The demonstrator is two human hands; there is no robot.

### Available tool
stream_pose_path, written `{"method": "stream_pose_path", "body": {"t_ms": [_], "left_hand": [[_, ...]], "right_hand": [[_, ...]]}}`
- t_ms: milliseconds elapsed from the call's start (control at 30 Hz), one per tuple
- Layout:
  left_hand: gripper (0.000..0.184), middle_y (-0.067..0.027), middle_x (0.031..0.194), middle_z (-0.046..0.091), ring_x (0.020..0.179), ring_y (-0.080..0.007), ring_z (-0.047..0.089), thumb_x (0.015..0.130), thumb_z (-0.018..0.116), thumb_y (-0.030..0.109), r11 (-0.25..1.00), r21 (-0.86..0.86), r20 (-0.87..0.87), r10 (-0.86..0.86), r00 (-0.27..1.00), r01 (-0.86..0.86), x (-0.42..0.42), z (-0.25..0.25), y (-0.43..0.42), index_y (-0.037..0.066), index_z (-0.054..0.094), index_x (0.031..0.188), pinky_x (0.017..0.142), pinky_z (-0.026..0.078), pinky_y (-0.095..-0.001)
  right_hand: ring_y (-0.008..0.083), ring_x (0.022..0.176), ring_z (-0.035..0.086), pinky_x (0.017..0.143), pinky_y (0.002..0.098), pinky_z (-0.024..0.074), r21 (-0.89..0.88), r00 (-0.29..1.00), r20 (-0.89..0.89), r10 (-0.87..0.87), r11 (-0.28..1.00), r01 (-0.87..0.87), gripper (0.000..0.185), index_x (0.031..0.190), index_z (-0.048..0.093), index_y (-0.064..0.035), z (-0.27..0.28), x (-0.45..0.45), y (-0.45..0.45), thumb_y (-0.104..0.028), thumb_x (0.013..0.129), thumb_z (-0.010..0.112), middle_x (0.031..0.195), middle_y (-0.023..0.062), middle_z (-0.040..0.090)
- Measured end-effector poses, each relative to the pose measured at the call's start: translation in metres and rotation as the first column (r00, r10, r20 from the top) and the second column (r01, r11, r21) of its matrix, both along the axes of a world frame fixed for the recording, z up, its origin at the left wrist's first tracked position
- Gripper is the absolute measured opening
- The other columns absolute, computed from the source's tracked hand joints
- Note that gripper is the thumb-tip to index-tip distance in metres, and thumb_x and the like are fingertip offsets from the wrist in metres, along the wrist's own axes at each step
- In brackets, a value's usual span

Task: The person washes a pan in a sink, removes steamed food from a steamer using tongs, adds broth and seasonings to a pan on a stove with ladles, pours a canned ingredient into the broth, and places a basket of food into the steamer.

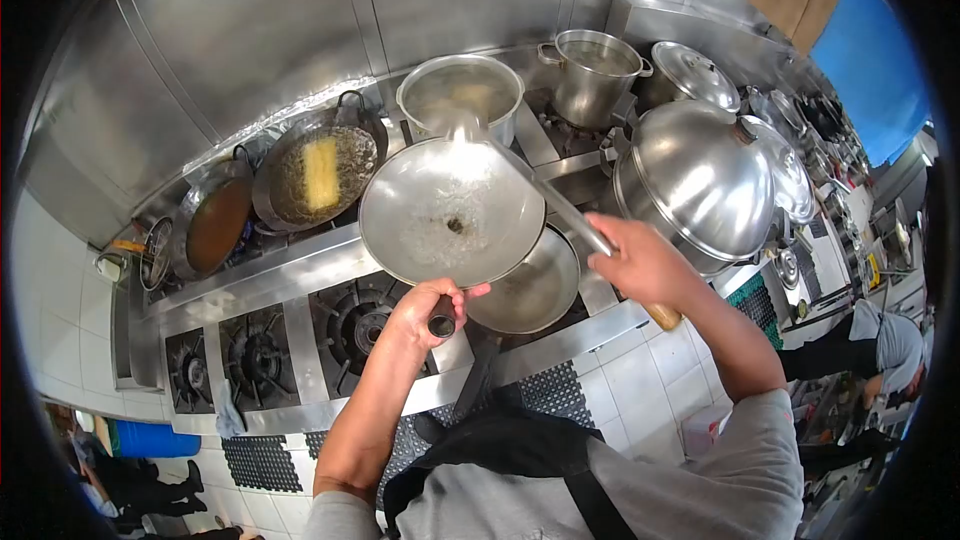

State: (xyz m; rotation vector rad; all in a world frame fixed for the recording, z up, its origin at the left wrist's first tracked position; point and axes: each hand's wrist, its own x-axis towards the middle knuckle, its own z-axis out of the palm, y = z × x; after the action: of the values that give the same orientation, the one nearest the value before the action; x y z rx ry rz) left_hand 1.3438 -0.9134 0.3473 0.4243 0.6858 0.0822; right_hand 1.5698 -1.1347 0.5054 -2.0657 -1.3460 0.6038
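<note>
My left hand point(418, 312) is closed round the stubby handle of a wide metal wok point(395, 225), which I hold above the front of the stove. Clear, rippling liquid with a small dark patch lies in the wok. My right hand point(645, 255) grips a long ladle point(560, 204); its wooden end shows below my wrist. The ladle's bright head is over the wok's far rim, beside a large pot point(402, 98) of cloudy liquid. Glare and blur hide what the head holds. Partly under the wok sits a second pan point(560, 280).
At left, a dark wok point(268, 180) holds bubbling oil and a yellow block; another holds brown liquid point(218, 227). Bare burners point(258, 352) line the front. A tall pot point(590, 90) and a domed lid point(695, 175) stand right. Other people point(885, 345) are at both sides.
</note>
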Motion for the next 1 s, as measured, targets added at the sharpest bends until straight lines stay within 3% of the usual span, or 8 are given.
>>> {"method": "stream_pose_path", "body": {"t_ms": [100,233,333,400,533,567,600,1000], "left_hand": [[0.020,-0.0240,0.104,0.069,0.047,-0.0156,0.055,0.081,0.053,0.001,0.998,0.003,0.012,-0.057,0.998,0.057,-0.001,-0.015,0.004,-0.014,0.059,0.093,0.045,0.051,-0.0286],[0.025,-0.0221,0.099,0.070,0.047,-0.0155,0.055,0.081,0.053,0.001,0.998,0.008,0.027,-0.056,0.998,0.056,0.000,-0.009,0.001,-0.015,0.058,0.099,0.046,0.052,-0.0285],[0.015,-0.0257,0.106,0.068,0.046,-0.0159,0.055,0.081,0.052,0.000,0.999,-0.030,0.016,-0.029,0.999,0.029,0.002,-0.005,-0.002,-0.011,0.055,0.091,0.044,0.051,-0.0287],[0.011,-0.0339,0.121,0.063,0.044,-0.0170,0.055,0.082,0.051,-0.002,0.999,-0.047,0.002,0.018,1.000,-0.018,0.006,-0.003,-0.006,-0.002,0.051,0.071,0.041,0.050,-0.0295],[0.008,-0.0332,0.118,0.064,0.044,-0.0165,0.054,0.082,0.051,-0.003,0.997,-0.072,-0.015,0.026,1.000,-0.027,0.007,-0.003,-0.008,-0.003,0.052,0.074,0.039,0.050,-0.0285],[0.006,-0.0331,0.117,0.064,0.044,-0.0163,0.054,0.082,0.051,-0.003,0.996,-0.085,-0.012,0.015,1.000,-0.016,0.007,-0.007,-0.006,-0.004,0.052,0.076,0.040,0.050,-0.0282],[0.005,-0.0329,0.117,0.064,0.044,-0.0160,0.054,0.082,0.051,-0.003,0.995,-0.098,-0.008,0.003,1.000,-0.003,0.008,-0.008,-0.006,-0.004,0.052,0.077,0.040,0.051,-0.0279],[0.006,-0.0338,0.116,0.064,0.043,-0.0164,0.054,0.081,0.050,-0.004,0.999,0.043,0.013,0.008,1.000,-0.008,0.014,0.011,-0.016,-0.007,0.052,0.086,0.039,0.049,-0.0289]], "right_hand": [[0.0453,0.092,0.067,0.084,0.0511,0.0536,0.108,0.959,0.282,-0.038,0.994,0.007,0.045,0.126,0.058,0.0039,-0.011,0.022,0.043,-0.016,0.085,0.057,0.098,0.0270,0.069],[0.0440,0.090,0.069,0.083,0.0511,0.0538,0.059,0.885,0.455,-0.094,0.995,0.075,0.030,0.102,0.064,0.0061,-0.040,0.061,0.120,-0.014,0.082,0.057,0.095,0.0313,0.069],[0.0380,0.067,0.070,0.070,0.0482,0.0560,-0.145,0.990,0.087,-0.111,0.982,0.123,0.020,0.088,0.067,0.0054,-0.045,0.080,0.165,-0.012,0.084,0.057,0.079,0.0264,0.069],[0.0301,0.057,0.064,0.060,0.0428,0.0542,-0.142,0.907,-0.412,-0.084,0.989,0.027,0.019,0.078,0.065,0.0020,-0.053,0.110,0.191,-0.011,0.088,0.055,0.069,0.0187,0.064],[0.0120,0.053,0.057,0.048,0.0245,0.0476,-0.195,0.133,-0.968,-0.211,0.973,0.121,0.011,0.093,0.054,0.0035,-0.018,0.100,0.183,-0.008,0.095,0.055,0.065,0.0040,0.053],[0.0101,0.053,0.057,0.048,0.0222,0.0469,-0.208,-0.116,-0.974,-0.194,0.970,0.129,0.014,0.099,0.051,0.0050,-0.017,0.103,0.183,-0.007,0.096,0.055,0.066,0.0031,0.052],[0.0064,0.055,0.057,0.048,0.0195,0.0467,-0.165,-0.162,-0.976,-0.147,0.981,0.106,0.028,0.114,0.040,0.0080,-0.016,0.104,0.182,-0.006,0.096,0.057,0.072,0.0008,0.052],[0.0110,0.056,0.055,0.045,0.0247,0.0442,-0.097,-0.273,-0.960,-0.061,0.988,0.120,0.045,0.136,0.039,0.0079,0.011,0.088,0.104,-0.011,0.099,0.056,0.081,0.0054,0.060]]}}
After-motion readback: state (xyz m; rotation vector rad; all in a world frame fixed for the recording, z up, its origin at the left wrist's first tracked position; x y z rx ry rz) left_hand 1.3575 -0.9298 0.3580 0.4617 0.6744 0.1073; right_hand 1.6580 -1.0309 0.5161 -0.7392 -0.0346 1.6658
